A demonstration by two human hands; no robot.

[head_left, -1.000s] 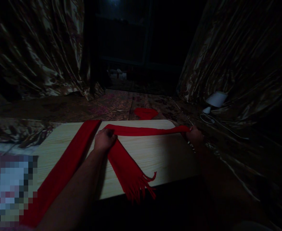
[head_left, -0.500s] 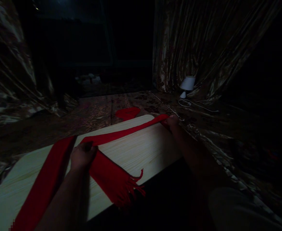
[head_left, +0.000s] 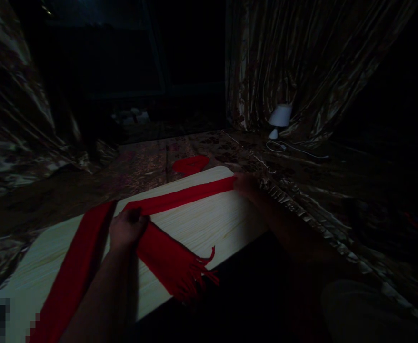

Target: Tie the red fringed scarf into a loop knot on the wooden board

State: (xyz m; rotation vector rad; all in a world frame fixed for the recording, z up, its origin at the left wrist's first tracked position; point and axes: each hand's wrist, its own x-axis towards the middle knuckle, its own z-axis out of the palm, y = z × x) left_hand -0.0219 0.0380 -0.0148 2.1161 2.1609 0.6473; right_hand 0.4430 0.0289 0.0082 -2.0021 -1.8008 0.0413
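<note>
A long red scarf (head_left: pixel 194 191) with a fringed end lies in folds on a low table (head_left: pixel 194 228) with a pale wood-grain top. My left hand (head_left: pixel 127 227) pinches the scarf where one strip runs right and the fringed piece slants toward the front edge. My right hand (head_left: pixel 245 185), somewhat blurred, is closed at the right end of the upper strip, close to the tabletop. A further wide length of scarf passes left of my left forearm toward the bottom of the view. The fingertips of my right hand are hard to see.
Past the table's far edge, another red cloth piece (head_left: pixel 191 164) lies on the patterned carpet (head_left: pixel 141 159). A white lamp (head_left: pixel 280 116) with a loose cord stands on the floor by the long curtain (head_left: pixel 262 62). The room is very dark.
My right hand has come left and slightly toward me, bringing the strip's end down flatter onto the table. My left hand keeps its grip. The view has shifted slightly.
</note>
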